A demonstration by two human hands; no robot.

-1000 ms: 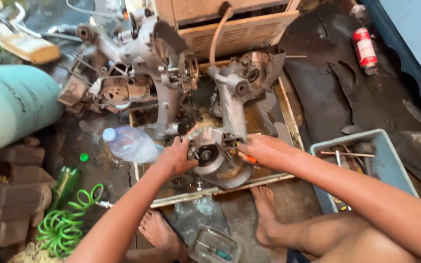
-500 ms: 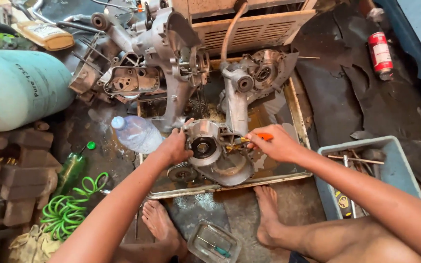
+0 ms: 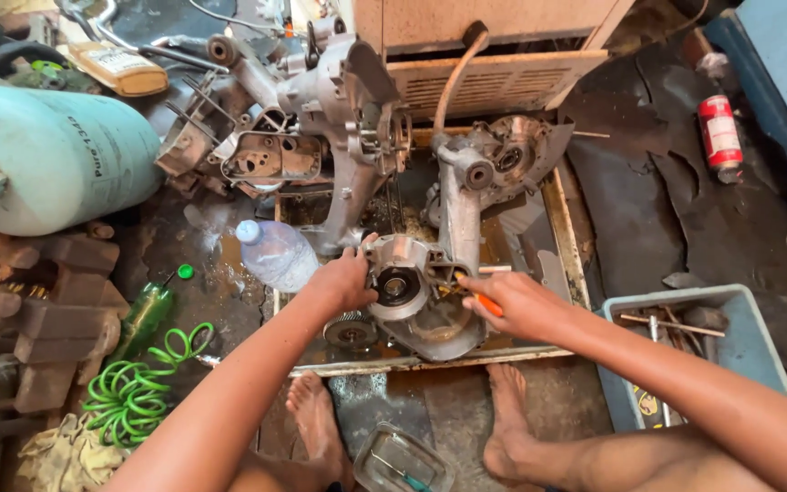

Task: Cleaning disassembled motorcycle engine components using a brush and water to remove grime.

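Head view: left hand grips the grey engine casing lying between both hands in the metal tray; right hand clasps an orange-handled screwdriver at it. Casing looks partly stripped, loose gear below the left hand.

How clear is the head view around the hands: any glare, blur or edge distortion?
Head view: even daylight, soft shadows, no blown glare; left hand and right hand on the engine casing are sharp; wet sheen beside the clear plastic bottle; wide-angle bending curves the pale green gas cylinder at the edge.
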